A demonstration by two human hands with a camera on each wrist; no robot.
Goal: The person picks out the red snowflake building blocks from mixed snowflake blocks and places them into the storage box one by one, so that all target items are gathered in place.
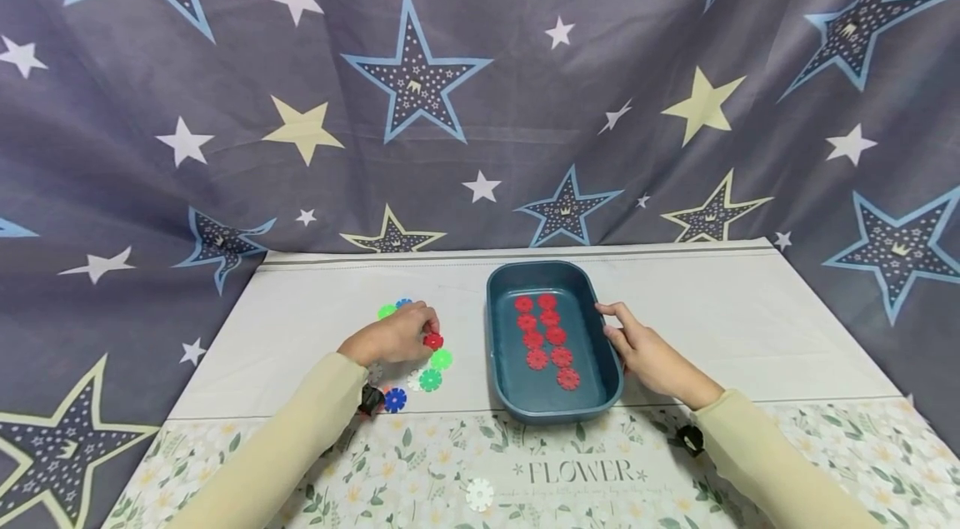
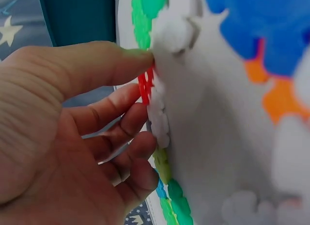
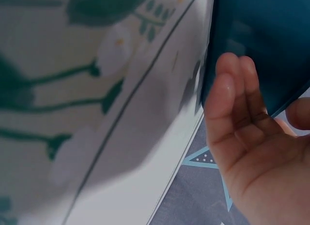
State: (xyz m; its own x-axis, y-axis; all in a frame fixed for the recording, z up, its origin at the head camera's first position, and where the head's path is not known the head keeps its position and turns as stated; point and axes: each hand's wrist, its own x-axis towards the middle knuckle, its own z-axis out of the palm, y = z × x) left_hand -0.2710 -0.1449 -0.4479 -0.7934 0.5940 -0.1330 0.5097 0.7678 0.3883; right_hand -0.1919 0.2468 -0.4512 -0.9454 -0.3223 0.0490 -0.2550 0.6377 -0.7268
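On the left of the table, my left hand (image 1: 397, 332) pinches a red snowflake disc (image 1: 433, 341) between thumb and fingertips; the left wrist view shows this disc (image 2: 145, 87) edge-on. Around that hand lie loose discs: a light green disc (image 1: 442, 359), a teal-green disc (image 1: 431, 380), a blue disc (image 1: 395, 400) and white ones, some partly hidden by the hand. A dark blue tray (image 1: 555, 408) stands right of them, with several red discs (image 1: 556, 336) in two rows on its floor. My right hand (image 1: 651, 356) holds the tray's right rim, fingers along the outer wall.
A single white disc (image 1: 480, 495) lies near the front on the floral part of the tablecloth (image 1: 420, 462). Behind the table hangs a grey curtain (image 1: 450, 204) with stars. More green discs (image 1: 386, 311) lie beyond the left hand.
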